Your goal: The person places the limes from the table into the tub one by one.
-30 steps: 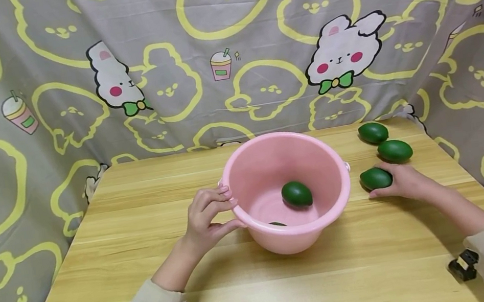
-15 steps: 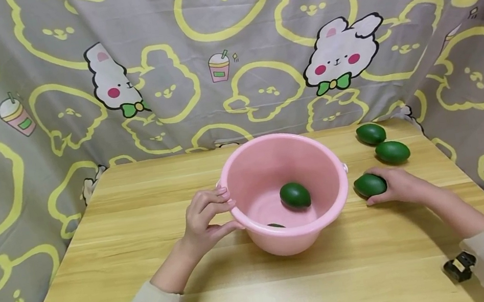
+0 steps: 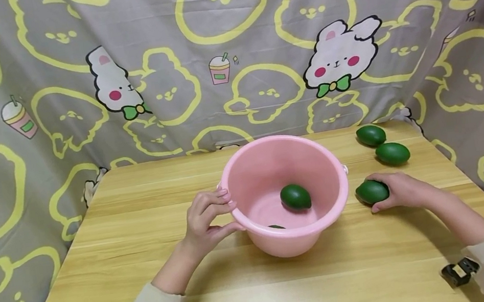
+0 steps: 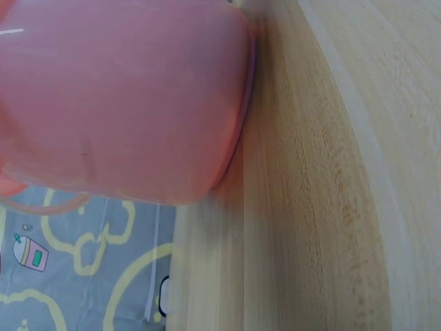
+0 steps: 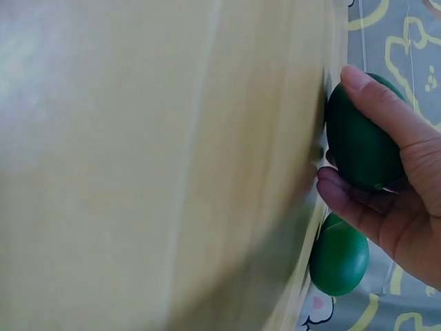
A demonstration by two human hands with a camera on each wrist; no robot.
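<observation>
My left hand (image 3: 205, 218) grips the left rim of a pink bucket (image 3: 277, 159), its thumb near the front and its fingers over the edge. Inside the bucket lies a smooth, dark green oval fruit (image 3: 295, 197); a sliver of another green thing (image 3: 276, 227) shows behind the near rim. Right of the bucket, my right hand (image 3: 401, 190) holds a similar green oval fruit (image 3: 370, 192) between thumb and fingers. The right wrist view shows fingertips beside and under this fruit (image 5: 364, 138); whether it touches the table I cannot tell. The left wrist view shows only the bucket's outside (image 4: 124, 96).
Two more green oval fruits, a farther one (image 3: 371, 136) and a nearer one (image 3: 392, 153), lie at the back right of the wooden table (image 3: 137, 202). A patterned grey curtain (image 3: 150, 24) hangs behind and along both sides. White handle mounts sit on the bucket's sides.
My right hand has brought its green fruit a little nearer to me and slightly left, away from the two back fruits. The left hand and bucket stay put.
</observation>
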